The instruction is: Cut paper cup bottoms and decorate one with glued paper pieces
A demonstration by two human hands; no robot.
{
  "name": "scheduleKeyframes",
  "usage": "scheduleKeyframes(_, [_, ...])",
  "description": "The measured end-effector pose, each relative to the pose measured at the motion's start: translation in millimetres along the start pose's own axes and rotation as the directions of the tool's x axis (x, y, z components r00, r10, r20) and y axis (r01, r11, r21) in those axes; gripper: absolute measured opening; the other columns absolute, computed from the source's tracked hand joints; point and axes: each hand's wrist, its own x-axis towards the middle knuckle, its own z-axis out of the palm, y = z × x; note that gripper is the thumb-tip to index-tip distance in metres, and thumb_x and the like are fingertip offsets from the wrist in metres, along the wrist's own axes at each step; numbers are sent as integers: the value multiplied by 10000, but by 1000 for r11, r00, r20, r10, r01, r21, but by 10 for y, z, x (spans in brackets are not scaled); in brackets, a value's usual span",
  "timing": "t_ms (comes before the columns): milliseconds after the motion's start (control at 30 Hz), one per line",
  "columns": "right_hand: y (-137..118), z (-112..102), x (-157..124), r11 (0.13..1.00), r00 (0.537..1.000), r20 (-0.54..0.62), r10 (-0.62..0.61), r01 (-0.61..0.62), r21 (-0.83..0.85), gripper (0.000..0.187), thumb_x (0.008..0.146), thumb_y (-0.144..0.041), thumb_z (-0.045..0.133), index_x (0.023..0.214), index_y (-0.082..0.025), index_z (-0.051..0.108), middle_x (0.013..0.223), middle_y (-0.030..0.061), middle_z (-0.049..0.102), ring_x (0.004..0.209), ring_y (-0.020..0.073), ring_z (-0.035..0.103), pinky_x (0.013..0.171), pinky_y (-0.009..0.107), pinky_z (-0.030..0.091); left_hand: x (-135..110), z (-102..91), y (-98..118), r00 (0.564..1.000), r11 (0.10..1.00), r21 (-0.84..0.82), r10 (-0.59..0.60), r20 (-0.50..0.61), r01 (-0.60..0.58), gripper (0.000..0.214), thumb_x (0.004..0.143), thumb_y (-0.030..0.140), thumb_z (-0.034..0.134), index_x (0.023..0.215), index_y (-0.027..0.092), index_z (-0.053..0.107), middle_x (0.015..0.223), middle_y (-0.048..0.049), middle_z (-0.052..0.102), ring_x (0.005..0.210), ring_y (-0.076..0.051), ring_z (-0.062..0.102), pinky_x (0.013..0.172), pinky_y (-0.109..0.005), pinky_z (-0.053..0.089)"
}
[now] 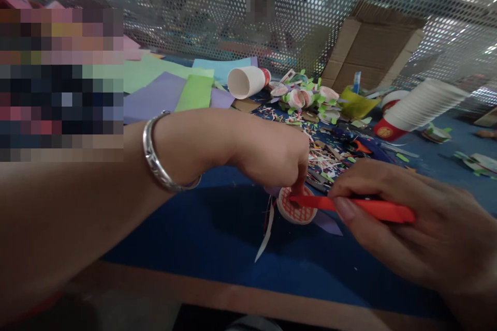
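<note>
A small paper-cup bottom (297,214) with red grid lines lies on the blue tabletop, a purple paper piece (328,223) sticking out beside it. My left hand (267,152), with a silver bangle on the wrist, reaches over it, its fingers bent down and pressed onto the cup bottom; most of them are hidden behind the hand. Between the thumb and fingers of my right hand (404,238) is a slim red tool (361,207), whose tapered tip meets the gridded surface near my left fingertips. A curled white paper strip (265,240) hangs at the cup bottom's left.
Paper scraps (330,158) are strewn behind my hands, with several finished-looking cup turtles (298,98) further back. Stacked paper cups (423,108) lean at right, a single cup (244,83) lies on its side. Coloured sheets (155,93) spread left; cardboard (373,51) leans on a perforated metal panel.
</note>
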Motion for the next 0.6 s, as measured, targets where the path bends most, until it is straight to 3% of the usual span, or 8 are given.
scheduleKeyframes(167, [-26, 0, 33, 997, 999, 12, -44, 45, -67, 173, 884, -90, 571, 940, -252, 590, 820, -7, 743, 652, 102, 685, 648, 182, 540, -7, 4, -14, 1000, 1000, 18, 3, -8, -3, 390, 792, 75, 526, 1026, 155, 829, 733, -14, 781, 613, -141, 614, 568, -220, 393])
scheduleKeyframes(200, [-32, -1, 38, 996, 998, 15, -53, 54, -70, 171, 886, -92, 574, 948, -250, 591, 821, -6, 744, 654, 103, 688, 651, 181, 543, -9, 5, -14, 998, 1000, 27, 4, -69, -2, 399, 793, 60, 501, 1011, 140, 825, 740, -26, 781, 628, -144, 620, 580, -223, 404])
scheduleKeyframes(233, [-37, -3, 41, 996, 998, 21, -58, 59, -69, 170, 887, -91, 572, 950, -248, 591, 816, -6, 742, 653, 101, 688, 655, 178, 545, -12, 6, -13, 1000, 999, 42, -5, -16, 6, 367, 783, 77, 528, 992, 136, 824, 742, -33, 781, 630, -154, 630, 570, -226, 412])
scheduleKeyframes(400, [-42, -28, 36, 1000, 999, 50, -19, 20, -18, 166, 884, -101, 552, 931, -257, 584, 779, -26, 723, 607, 96, 661, 643, 185, 549, -45, 12, 5, 999, 997, 73, 5, -38, -2, 328, 770, 118, 523, 925, 145, 811, 764, -54, 783, 622, -176, 652, 520, -235, 420])
scheduleKeyframes(600, [-4, -46, 17, 1000, 998, 69, -13, 12, 11, 180, 896, -105, 554, 934, -278, 586, 776, -30, 713, 577, 108, 648, 603, 214, 534, -76, 36, 54, 998, 999, 49, -14, -66, 18, 322, 811, 81, 525, 913, 149, 823, 791, -45, 794, 658, -148, 665, 575, -195, 429])
